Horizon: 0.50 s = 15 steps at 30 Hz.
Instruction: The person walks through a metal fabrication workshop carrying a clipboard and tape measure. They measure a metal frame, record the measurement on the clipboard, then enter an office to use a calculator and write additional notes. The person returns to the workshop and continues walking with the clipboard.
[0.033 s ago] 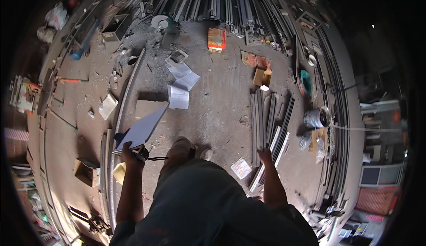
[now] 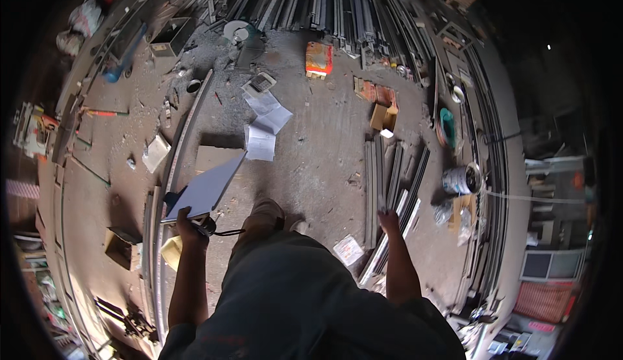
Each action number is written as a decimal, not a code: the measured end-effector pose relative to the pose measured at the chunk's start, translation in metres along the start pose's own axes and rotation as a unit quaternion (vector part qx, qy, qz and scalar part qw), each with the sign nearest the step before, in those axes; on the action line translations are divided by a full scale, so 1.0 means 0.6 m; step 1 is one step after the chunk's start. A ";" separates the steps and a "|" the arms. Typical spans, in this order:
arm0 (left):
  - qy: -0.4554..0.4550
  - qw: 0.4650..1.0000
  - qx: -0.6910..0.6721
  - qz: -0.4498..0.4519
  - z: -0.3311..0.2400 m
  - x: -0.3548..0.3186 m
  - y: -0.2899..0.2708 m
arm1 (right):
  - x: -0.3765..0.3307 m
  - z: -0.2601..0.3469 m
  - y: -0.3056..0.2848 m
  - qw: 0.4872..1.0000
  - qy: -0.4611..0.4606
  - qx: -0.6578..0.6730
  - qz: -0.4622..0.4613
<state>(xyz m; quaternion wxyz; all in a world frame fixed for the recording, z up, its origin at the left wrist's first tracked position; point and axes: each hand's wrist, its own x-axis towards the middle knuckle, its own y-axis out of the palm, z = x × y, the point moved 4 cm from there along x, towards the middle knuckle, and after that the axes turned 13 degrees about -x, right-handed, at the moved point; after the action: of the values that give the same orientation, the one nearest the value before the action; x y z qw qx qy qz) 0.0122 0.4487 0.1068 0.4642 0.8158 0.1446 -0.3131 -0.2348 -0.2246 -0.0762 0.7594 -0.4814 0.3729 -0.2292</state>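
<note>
My left hand [image 2: 188, 225] is closed on the lower edge of a flat white board or stack of sheets [image 2: 211, 185], which tilts away to the upper right. Beside its fingers hangs a small dark object [image 2: 207, 225] with a thin black strap; its kind does not show clearly. My right hand [image 2: 389, 221] is held out over long grey metal profiles [image 2: 370, 198] lying on the floor. Its fingers are curled together, with a small pale bit at their tips that I cannot make out. My shoe [image 2: 267, 211] shows between the hands.
Loose papers [image 2: 261, 142] and a calculator [image 2: 262, 82] lie ahead on the floor. Farther off is a large bundle of metal profiles [image 2: 318, 3]. A small open carton [image 2: 383, 117] and a bucket [image 2: 459, 180] stand to the right; an open box [image 2: 123, 249] is at the left.
The view has shifted slightly. My right hand sits a touch farther forward over the metal profiles; my left hand keeps its hold on the white board or sheets.
</note>
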 end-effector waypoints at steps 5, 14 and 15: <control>0.056 0.996 -0.035 -0.067 0.011 0.111 0.061 | 0.224 0.228 -0.161 0.998 -0.062 -0.013 -0.029; 0.045 0.988 -0.140 -0.055 0.018 0.370 0.234 | 0.386 0.443 -0.098 0.967 -0.094 -0.002 0.236; 0.041 0.986 -0.145 -0.067 0.007 0.376 0.255 | 0.411 0.472 -0.099 0.968 -0.083 -0.006 0.239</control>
<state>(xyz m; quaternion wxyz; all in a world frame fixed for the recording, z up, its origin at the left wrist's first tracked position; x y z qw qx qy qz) 0.2628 0.3523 0.0617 0.5493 0.7403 0.2622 -0.2854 0.1409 -0.2658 -0.0350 0.8174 -0.4005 0.4141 0.0015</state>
